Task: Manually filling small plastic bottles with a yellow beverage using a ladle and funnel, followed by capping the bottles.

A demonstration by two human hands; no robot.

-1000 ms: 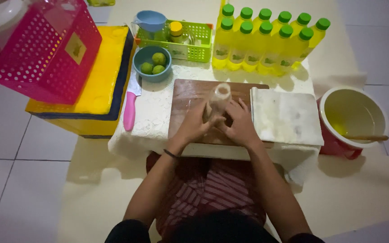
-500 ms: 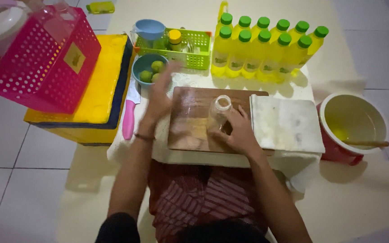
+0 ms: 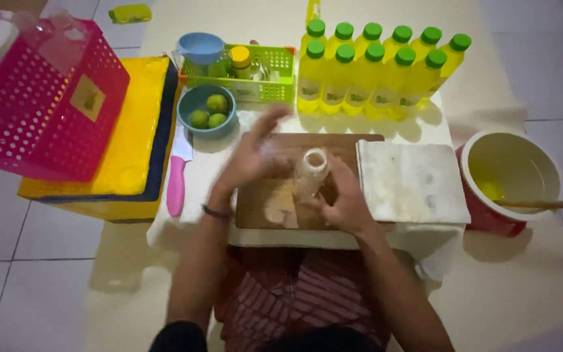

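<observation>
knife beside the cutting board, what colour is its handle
Pink. The knife lies left of the wooden cutting board, clearest in the head view.

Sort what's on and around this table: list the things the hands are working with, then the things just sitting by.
In hand:
- empty clear bottle, held by the right hand
- wooden cutting board under it
- left hand, raised, holding nothing

Sitting by:
- filled yellow bottles
- bowl of limes
- pink knife
- pink basket
- bucket

A blue bowl (image 3: 207,111) of green limes (image 3: 208,112) serves as landmark. Just behind it stands a green basket (image 3: 255,75); to its right, a cluster of yellow bottles with green caps (image 3: 373,72). A pink-handled knife (image 3: 177,177) lies just in front of it. A pink basket (image 3: 43,107) sits well to its left, a bucket (image 3: 513,179) far right.
</observation>
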